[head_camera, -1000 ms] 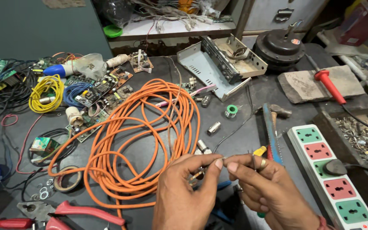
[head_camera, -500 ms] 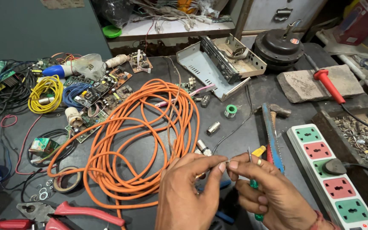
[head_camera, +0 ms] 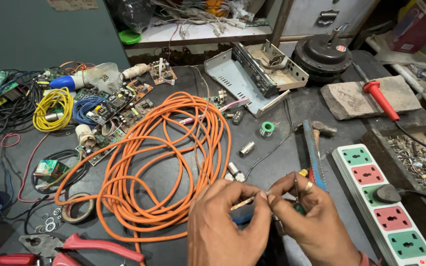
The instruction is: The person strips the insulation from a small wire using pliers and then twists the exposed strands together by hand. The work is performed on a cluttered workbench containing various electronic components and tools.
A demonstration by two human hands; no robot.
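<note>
A thin, stiff wire end (head_camera: 245, 202) lies between both hands at the bench's near edge, its long axis running low-left to upper-right. The left hand (head_camera: 228, 229) pinches it between thumb and forefinger; the right hand (head_camera: 311, 221) pinches its upper tip, fingers curled. Just beyond lies a loosely coiled orange cable (head_camera: 159, 157), smooth and rubbery. A white power strip (head_camera: 385, 202) with coloured sockets lies right.

Lighting: I read it as even, moderately bright, from overhead. Shadows: soft, short, under the orange cable (head_camera: 159, 162) and my hands. Glare: faint sheen on the dark table (head_camera: 272, 162). Focus: sharp centrally; near edge slightly soft. Distortion: mild wide-angle bending at left and right edges.
</note>
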